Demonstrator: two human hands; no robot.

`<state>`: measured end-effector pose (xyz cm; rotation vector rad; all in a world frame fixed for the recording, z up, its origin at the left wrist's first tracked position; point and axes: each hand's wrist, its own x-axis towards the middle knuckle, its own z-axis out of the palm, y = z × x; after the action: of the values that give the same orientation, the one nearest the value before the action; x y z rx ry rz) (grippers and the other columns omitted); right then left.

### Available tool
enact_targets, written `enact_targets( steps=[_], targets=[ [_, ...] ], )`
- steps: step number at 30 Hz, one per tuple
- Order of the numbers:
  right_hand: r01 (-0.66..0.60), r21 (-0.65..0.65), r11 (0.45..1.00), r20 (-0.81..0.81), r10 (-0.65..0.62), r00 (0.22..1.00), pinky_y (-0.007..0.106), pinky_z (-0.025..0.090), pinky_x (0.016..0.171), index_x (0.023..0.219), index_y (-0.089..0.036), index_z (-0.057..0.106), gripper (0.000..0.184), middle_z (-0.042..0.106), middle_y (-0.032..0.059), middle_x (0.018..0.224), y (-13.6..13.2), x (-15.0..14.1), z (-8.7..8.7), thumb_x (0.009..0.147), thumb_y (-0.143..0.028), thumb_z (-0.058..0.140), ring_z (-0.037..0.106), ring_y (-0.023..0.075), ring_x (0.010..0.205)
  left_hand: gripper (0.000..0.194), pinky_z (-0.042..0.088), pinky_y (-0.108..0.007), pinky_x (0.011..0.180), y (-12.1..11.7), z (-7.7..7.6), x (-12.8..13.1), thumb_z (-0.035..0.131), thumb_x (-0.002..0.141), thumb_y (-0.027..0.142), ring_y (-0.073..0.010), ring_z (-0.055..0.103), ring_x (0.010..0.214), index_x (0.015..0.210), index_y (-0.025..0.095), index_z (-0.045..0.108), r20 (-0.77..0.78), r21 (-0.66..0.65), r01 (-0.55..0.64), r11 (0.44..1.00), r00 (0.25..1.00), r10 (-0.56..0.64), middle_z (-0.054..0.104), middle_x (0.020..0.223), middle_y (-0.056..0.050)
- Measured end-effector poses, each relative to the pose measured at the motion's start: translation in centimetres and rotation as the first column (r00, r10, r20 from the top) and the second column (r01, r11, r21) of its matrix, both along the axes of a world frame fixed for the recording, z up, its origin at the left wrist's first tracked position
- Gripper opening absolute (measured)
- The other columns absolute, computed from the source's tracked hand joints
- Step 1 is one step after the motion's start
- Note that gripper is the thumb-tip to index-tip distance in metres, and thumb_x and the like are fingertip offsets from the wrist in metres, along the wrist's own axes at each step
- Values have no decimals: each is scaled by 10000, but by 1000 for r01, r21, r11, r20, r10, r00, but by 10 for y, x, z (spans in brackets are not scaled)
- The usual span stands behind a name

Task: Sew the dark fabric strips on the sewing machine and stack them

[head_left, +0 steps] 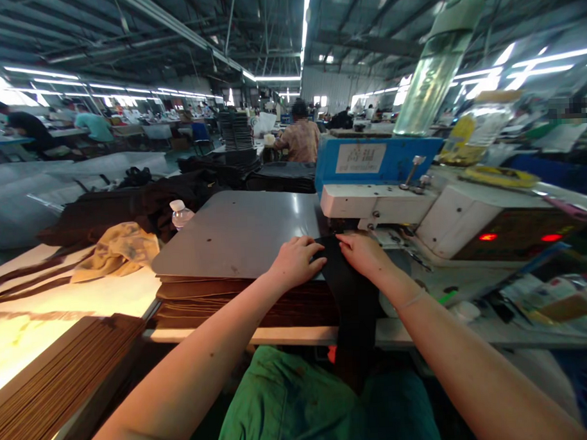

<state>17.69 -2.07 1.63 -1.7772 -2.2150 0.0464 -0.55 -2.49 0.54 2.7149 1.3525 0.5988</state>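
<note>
your left hand (295, 261) lies palm down on the near edge of the grey metal plate (236, 231), fingers spread flat and pressing on the left side of a dark fabric strip (346, 289). your right hand (366, 254) rests on the same strip from the other side, its fingers flat and pointing toward the left hand, the fingertips of the two hands close together; neither hand is closed around the cloth, both simply hold it down. the strip runs from under the head of the sewing machine (418, 209), over the table edge and hangs down toward your lap, where a green garment (300, 406) shows. under the grey plate sits a stack of brown fabric pieces (214, 300), and a second stack of brown pieces (53, 382) lies at the lower left. on the table to the left lie a crumpled tan cloth (116, 250) and, just behind it, a small plastic bottle (180, 214) beside a heap of dark cloth (124, 206). a blue box (373, 159) stands behind the machine head, with a tall clear bottle (432, 67) rising above it. red lights (487, 237) glow on the machine's panel at the right. other people sit at tables far back in the hall.
</note>
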Motion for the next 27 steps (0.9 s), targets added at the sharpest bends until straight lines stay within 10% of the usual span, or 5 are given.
enact_targets(
  steps=[14,27],
  targets=[
    [-23,-107,994,218,46,975,296,446,802,1135,-162,604,366,648,121,1071,20,-4,12,856,-171,366,616,222,938,353,420,-351,859,13,1,2,433,857,432,-224,496,1017,1122,244,572,-47,10,-16,1000,999,17,539,1135,-48],
    [-11,109,994,168,-8,986,281,438,729,1107,-143,607,332,641,105,1033,14,-4,-2,873,-193,378,611,210,859,358,407,-345,882,21,-2,2,413,864,432,-219,487,1039,1138,254,558,-58,7,-37,999,998,38,532,1154,-40]
  ],
)
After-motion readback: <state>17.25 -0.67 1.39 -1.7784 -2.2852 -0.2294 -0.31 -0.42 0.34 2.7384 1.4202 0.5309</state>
